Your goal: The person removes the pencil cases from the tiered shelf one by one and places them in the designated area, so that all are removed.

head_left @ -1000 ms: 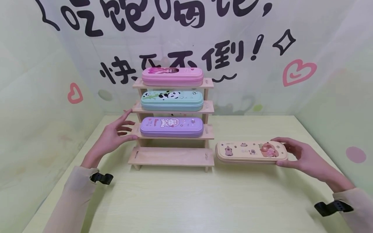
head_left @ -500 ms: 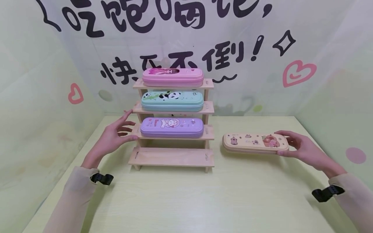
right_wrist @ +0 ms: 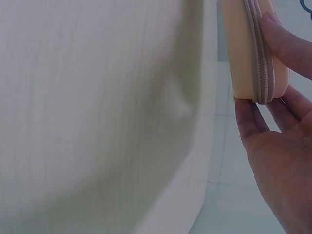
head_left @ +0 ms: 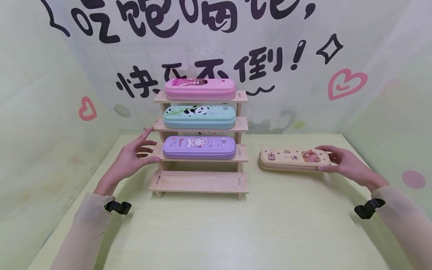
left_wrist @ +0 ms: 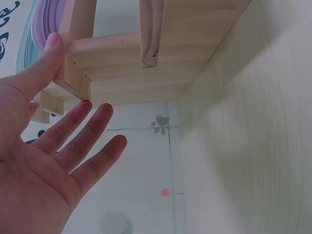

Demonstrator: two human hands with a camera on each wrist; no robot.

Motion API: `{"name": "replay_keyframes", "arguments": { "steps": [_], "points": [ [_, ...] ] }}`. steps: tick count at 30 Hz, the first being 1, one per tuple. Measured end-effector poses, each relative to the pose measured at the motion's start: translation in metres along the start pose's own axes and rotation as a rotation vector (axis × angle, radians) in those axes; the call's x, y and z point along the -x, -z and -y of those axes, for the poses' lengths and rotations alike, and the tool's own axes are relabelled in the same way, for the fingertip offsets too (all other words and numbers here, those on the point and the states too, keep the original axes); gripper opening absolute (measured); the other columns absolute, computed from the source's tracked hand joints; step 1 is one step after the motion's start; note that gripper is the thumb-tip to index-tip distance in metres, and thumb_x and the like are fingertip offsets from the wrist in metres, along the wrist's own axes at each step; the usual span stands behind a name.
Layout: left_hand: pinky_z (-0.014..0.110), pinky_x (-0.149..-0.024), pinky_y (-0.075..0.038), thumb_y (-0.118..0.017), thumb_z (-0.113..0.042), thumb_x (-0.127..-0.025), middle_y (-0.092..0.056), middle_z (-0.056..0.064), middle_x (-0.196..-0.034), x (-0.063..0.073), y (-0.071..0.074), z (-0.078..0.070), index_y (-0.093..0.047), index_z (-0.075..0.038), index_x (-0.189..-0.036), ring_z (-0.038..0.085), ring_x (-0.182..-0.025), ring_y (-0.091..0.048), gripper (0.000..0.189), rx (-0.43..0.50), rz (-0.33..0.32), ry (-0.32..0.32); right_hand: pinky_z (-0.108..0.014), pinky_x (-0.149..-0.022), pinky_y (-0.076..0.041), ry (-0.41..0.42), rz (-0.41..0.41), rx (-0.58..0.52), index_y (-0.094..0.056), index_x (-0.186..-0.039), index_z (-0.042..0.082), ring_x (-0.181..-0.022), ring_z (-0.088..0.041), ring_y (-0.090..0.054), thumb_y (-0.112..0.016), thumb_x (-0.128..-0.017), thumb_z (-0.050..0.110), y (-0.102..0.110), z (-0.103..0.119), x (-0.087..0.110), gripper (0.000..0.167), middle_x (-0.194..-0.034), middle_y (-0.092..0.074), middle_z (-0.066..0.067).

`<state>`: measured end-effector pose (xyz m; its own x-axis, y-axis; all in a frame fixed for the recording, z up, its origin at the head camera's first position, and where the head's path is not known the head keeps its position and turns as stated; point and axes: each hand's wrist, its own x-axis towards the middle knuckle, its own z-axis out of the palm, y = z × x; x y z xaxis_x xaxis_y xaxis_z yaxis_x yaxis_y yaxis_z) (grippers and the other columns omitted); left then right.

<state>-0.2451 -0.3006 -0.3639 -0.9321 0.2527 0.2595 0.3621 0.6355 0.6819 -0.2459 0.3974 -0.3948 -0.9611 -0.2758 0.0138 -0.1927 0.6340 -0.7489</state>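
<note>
My right hand (head_left: 349, 165) grips the right end of a cream pencil case (head_left: 287, 159) with a bear print. In the right wrist view, its zipper (right_wrist: 263, 58) runs along the side, with the thumb on one face and fingers around the end. My left hand (head_left: 128, 157) has its fingers spread beside a wooden step rack (head_left: 199, 182). Its thumb (left_wrist: 44, 66) touches the end of a shelf, and the index fingertip is at the shelf above. On the rack lie a purple pencil case (head_left: 199, 147), a mint panda pencil case (head_left: 199, 117) and a pink pencil case (head_left: 200, 89).
The lowest shelf of the rack bears no case. A pale wooden table (head_left: 216, 232) spreads under everything. Behind it hangs a white backdrop (head_left: 287, 86) with black lettering and pink hearts, and side panels stand at left and right.
My right hand has moved the cream pencil case back, away from me, and first slightly right. My left hand stays at the rack, and the other cases have not moved.
</note>
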Motion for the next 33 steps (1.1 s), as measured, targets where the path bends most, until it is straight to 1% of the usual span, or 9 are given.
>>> {"name": "replay_keyframes", "arguments": {
  "steps": [3, 9, 15, 19, 21, 24, 27, 30, 33],
  "points": [
    [0.053, -0.099, -0.053, -0.088, -0.025, -0.089, -0.062, 0.021, -0.143, 0.000, 0.000, 0.000, -0.020, -0.041, -0.169, 0.043, -0.121, -0.065, 0.107, 0.001, 0.000, 0.002, -0.023, -0.081, -0.054, -0.020, 0.009, 0.009, -0.043, -0.157, 0.001, -0.105, -0.004, -0.061, -0.082, -0.095, 0.016, 0.001, -0.002, -0.006, 0.075, -0.140, -0.056, -0.027],
    [0.052, -0.099, -0.053, -0.088, -0.024, -0.089, -0.061, 0.020, -0.143, 0.000, 0.000, 0.000, -0.020, -0.041, -0.169, 0.043, -0.122, -0.065, 0.107, 0.008, 0.001, 0.000, -0.022, -0.084, -0.053, -0.054, 0.030, 0.009, -0.040, -0.159, 0.003, -0.108, -0.007, -0.060, -0.082, -0.096, 0.020, 0.001, -0.008, -0.018, 0.078, -0.144, -0.054, -0.027],
    [0.051, -0.098, -0.054, -0.089, -0.024, -0.088, -0.062, 0.020, -0.142, 0.000, 0.000, 0.000, -0.020, -0.040, -0.169, 0.041, -0.121, -0.066, 0.107, 0.007, 0.000, -0.003, -0.021, -0.084, -0.053, -0.038, 0.039, 0.002, -0.040, -0.159, 0.002, -0.106, -0.003, -0.061, -0.083, -0.095, 0.019, 0.004, -0.010, -0.029, 0.079, -0.142, -0.055, -0.028],
    [0.052, -0.099, -0.054, -0.088, -0.025, -0.089, -0.062, 0.020, -0.142, 0.000, 0.000, 0.000, -0.020, -0.040, -0.169, 0.040, -0.120, -0.066, 0.106, 0.000, 0.000, -0.003, -0.021, -0.084, -0.054, -0.031, 0.052, 0.009, -0.040, -0.159, -0.001, -0.106, -0.005, -0.061, -0.083, -0.094, 0.019, 0.006, -0.009, -0.035, 0.080, -0.141, -0.055, -0.030],
    [0.052, -0.099, -0.054, -0.088, -0.025, -0.089, -0.062, 0.020, -0.142, 0.000, 0.000, -0.001, -0.020, -0.040, -0.169, 0.041, -0.120, -0.066, 0.106, -0.002, 0.000, -0.002, -0.021, -0.084, -0.054, -0.025, 0.057, 0.028, -0.040, -0.158, -0.002, -0.109, -0.010, -0.062, -0.083, -0.094, 0.019, 0.007, -0.010, -0.037, 0.080, -0.140, -0.055, -0.030],
    [0.053, -0.099, -0.054, -0.088, -0.025, -0.089, -0.062, 0.020, -0.142, 0.000, 0.001, -0.001, -0.020, -0.041, -0.169, 0.041, -0.120, -0.066, 0.106, -0.005, 0.000, -0.005, -0.021, -0.086, -0.051, -0.032, 0.059, 0.091, -0.041, -0.159, 0.000, -0.119, -0.023, -0.059, -0.083, -0.094, 0.023, 0.009, -0.012, -0.041, 0.081, -0.144, -0.053, -0.029],
    [0.053, -0.098, -0.054, -0.089, -0.024, -0.089, -0.062, 0.021, -0.142, 0.000, 0.001, -0.001, -0.020, -0.040, -0.169, 0.041, -0.120, -0.066, 0.107, -0.005, 0.001, -0.005, -0.028, -0.088, -0.049, -0.048, 0.068, 0.138, -0.040, -0.160, 0.002, -0.126, -0.038, -0.053, -0.083, -0.094, 0.027, 0.010, -0.014, -0.045, 0.083, -0.146, -0.050, -0.029],
    [0.053, -0.098, -0.054, -0.089, -0.024, -0.088, -0.063, 0.021, -0.141, 0.000, 0.001, -0.001, -0.020, -0.040, -0.169, 0.041, -0.120, -0.066, 0.107, -0.007, 0.002, -0.004, -0.032, -0.088, -0.049, -0.062, 0.079, 0.147, -0.040, -0.160, 0.002, -0.128, -0.043, -0.051, -0.084, -0.094, 0.028, 0.011, -0.014, -0.049, 0.084, -0.147, -0.047, -0.030],
    [0.053, -0.098, -0.054, -0.089, -0.025, -0.088, -0.062, 0.020, -0.141, 0.000, 0.001, -0.001, -0.020, -0.041, -0.169, 0.042, -0.120, -0.066, 0.107, -0.006, 0.003, -0.003, -0.034, -0.088, -0.049, -0.065, 0.084, 0.155, -0.040, -0.160, 0.001, -0.126, -0.042, -0.051, -0.084, -0.094, 0.028, 0.012, -0.014, -0.052, 0.084, -0.145, -0.049, -0.030]
  ]
}}
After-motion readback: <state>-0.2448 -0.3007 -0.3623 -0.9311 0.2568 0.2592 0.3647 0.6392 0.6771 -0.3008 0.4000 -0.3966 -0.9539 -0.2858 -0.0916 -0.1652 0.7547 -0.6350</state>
